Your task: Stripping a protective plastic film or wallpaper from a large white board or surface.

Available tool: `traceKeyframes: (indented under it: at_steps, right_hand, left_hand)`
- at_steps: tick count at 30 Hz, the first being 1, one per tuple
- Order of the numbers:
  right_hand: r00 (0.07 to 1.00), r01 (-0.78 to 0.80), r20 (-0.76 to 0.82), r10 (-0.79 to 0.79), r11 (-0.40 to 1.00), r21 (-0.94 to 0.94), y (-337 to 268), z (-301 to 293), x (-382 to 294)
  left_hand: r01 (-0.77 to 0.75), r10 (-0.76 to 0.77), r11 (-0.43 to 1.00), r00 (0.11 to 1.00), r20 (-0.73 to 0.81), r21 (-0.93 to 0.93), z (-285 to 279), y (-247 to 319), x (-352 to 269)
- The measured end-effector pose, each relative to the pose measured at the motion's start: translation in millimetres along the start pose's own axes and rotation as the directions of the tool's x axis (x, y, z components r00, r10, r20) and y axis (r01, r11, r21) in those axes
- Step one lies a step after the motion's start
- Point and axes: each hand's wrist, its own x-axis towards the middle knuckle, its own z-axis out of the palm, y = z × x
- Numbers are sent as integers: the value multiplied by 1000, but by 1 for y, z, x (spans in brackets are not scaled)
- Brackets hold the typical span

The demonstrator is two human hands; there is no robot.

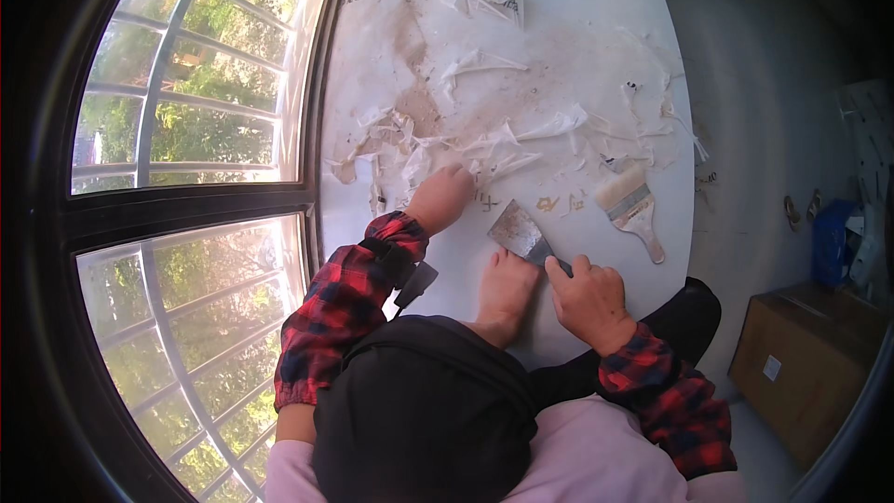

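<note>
My right hand [592, 302] grips the dark handle of a putty knife [519, 230], whose broad, stained metal blade points up and left just above my bare foot [508, 293]. My left hand [444, 197] is at the lower edge of crumpled, torn clear plastic film [419, 161]; its fingers are curled and partly hidden, so I cannot tell whether they hold the film. More film strips [552, 127] lie across the pale, printed board surface [447, 258], along with brown dust. To the right, a flat paintbrush [630, 206] with pale bristles and a worn handle lies on the surface.
A dark-framed window [188, 202] with metal bars outside runs along the left. Down on the right stand a cardboard box [803, 363] and a blue container [834, 244], with a pair of sandals [802, 209] nearby. The surface's right edge [691, 154] drops off towards the floor.
</note>
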Motion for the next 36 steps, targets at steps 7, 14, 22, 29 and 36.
traceKeyframes:
  at_steps: [7, 14, 22, 29, 36]
  right_hand:
    - [1000, -6, -10, 6, 1000, 3, 2, 4, -2]
    - [1000, 10, -3, -10, 1000, 8, 0, 3, 1]
    - [1000, -22, 4, 22, 999, 28, 4, 5, -4]
    - [1000, -2, 17, 1, 999, 38, 2, 1, -1]
    - [1000, -9, -9, 9, 999, 36, 2, 5, -3]
  left_hand:
    - [-19, 21, 992, 1000, 9, -128, -18, 11, -3]
    - [115, -109, 993, 986, -125, 41, -4, -26, 13]
    - [-20, 31, 996, 991, 129, -84, -33, -12, 16]
    - [-2, 0, 1000, 970, 245, 8, -17, 4, 7]
    - [-151, 119, 981, 965, 232, 123, -4, 2, 11]
